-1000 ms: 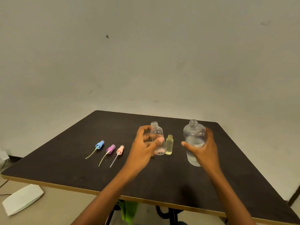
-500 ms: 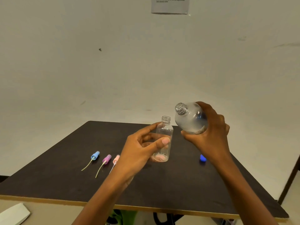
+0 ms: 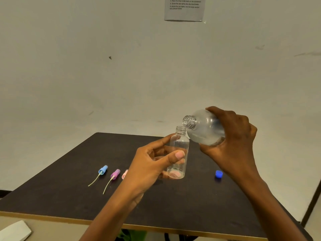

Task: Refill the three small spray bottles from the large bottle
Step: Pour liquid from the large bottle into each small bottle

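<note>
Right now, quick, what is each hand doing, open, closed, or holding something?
Left hand: grips the small clear bottle, upright, uncapped.
Right hand: grips the large bottle, tilted toward it.

paper sheet (image 3: 185,9) on wall (image 3: 86,66) | numbered printed lines | too small and blurred to read

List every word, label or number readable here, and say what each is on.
White printed paper sheet on the wall: several numbered lines of text, too small and blurred to quote.
Large clear plastic bottle: no text legible.
Small clear plastic bottle: no text visible.
</note>
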`<state>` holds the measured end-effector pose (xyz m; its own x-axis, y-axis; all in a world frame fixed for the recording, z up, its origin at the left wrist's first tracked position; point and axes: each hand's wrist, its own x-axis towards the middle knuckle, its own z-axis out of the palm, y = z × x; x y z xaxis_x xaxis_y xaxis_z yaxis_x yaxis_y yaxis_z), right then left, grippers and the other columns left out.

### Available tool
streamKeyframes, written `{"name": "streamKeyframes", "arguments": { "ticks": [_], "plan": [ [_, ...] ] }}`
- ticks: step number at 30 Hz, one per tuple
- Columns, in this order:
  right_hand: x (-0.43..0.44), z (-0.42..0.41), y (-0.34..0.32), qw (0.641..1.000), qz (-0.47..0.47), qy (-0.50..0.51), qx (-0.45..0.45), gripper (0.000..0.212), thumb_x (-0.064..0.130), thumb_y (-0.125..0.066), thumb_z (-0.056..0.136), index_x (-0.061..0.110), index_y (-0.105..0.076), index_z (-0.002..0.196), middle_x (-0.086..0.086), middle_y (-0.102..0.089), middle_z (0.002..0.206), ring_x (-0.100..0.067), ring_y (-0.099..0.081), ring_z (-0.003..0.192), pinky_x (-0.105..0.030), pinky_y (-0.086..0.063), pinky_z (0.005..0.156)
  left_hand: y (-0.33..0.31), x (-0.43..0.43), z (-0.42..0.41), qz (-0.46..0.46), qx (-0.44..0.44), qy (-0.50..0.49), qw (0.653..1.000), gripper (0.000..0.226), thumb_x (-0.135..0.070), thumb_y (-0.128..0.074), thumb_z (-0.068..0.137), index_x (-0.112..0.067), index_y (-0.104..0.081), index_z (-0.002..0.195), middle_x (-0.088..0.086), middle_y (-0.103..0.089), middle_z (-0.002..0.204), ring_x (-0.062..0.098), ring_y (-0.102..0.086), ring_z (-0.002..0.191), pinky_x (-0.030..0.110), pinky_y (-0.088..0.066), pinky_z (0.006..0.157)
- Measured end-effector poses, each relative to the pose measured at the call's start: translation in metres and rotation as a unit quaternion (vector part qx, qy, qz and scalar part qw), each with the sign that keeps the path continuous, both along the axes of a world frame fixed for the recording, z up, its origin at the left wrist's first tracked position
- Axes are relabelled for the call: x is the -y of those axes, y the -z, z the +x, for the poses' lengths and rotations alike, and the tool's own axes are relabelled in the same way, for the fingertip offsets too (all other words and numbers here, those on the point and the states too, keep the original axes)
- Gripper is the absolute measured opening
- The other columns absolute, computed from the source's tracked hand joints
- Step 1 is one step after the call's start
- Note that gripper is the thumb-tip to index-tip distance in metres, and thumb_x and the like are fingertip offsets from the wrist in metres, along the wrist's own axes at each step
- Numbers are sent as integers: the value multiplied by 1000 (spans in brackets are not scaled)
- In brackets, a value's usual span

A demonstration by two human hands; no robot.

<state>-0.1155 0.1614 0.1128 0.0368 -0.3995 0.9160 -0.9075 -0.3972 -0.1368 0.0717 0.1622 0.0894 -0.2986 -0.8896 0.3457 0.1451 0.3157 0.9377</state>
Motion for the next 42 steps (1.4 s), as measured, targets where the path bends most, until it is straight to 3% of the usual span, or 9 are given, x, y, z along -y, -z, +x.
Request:
{"name": "streamKeyframes", "arguments": {
  "ticks": [21,38,42],
  "plan": [
    [1,-3,-13,996,-8,45,-71,68,35,-66,57,30,-40,120,-7,-60,109,-34,-51,101,-39,-26,81,0,6,3,6,-5,9,1000,46,-31,-70,56,-42,-60,100,-4,-73,103,15,-70,95,27,-58,62],
    [4,-4,-15,995,-18,54,-85,68,28,-65,55,31,-42,119,-5,-60,107,-22,-41,101,-39,-24,82,2,9,4,9,-9,12,1000,43,-31,-70,56,-42,-62,97,-6,-75,98,12,-71,91,27,-58,60],
    [5,-5,-15,994,-20,55,-89,67,28,-66,56,30,-42,118,-5,-60,107,-21,-39,101,-37,-22,82,2,9,4,7,-11,18,1000,40,-29,-69,58,-41,-61,96,-13,-75,88,6,-71,85,24,-57,57]
  ]
}}
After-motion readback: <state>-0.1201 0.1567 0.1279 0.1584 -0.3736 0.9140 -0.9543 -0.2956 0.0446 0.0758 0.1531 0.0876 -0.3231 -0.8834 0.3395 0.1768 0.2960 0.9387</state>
